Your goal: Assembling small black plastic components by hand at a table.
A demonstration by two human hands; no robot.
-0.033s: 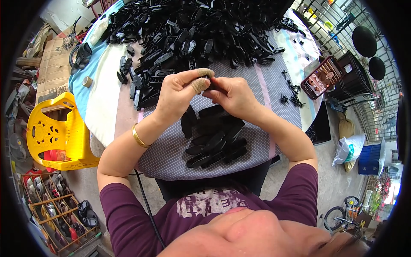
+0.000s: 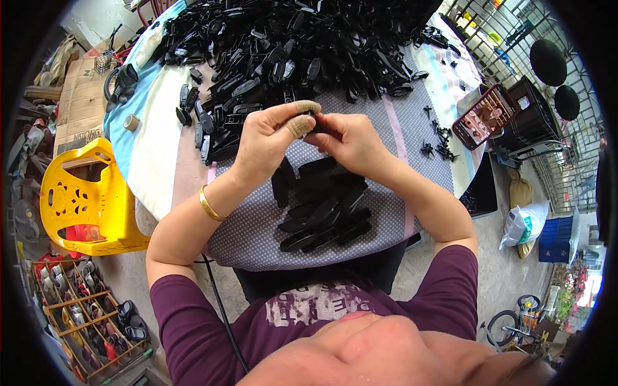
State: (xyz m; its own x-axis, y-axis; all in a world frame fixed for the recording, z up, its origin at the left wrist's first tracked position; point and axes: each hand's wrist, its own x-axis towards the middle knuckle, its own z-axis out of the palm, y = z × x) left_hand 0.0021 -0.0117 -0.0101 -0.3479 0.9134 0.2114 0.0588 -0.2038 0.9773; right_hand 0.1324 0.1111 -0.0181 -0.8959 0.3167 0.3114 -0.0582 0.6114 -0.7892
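Over the middle of the table, my left hand and my right hand meet, fingers pinched together on a small black plastic piece. Most of that piece is hidden by the fingers. Tan tape wraps the thumb and forefinger of my left hand. Just below the hands lies a small heap of long black plastic pieces. Beyond them spreads a large pile of similar black pieces, some shiny. Tiny spiky black parts are scattered to the right of my right hand.
A patterned cloth covers the round table. At its right edge stands a phone with its screen lit. A roll of tape sits at the left, near a yellow plastic chair. A black cable hangs by my left arm.
My right hand and forearm have shifted very slightly. Both hands stay pinched on the black piece, and the heaps look the same.
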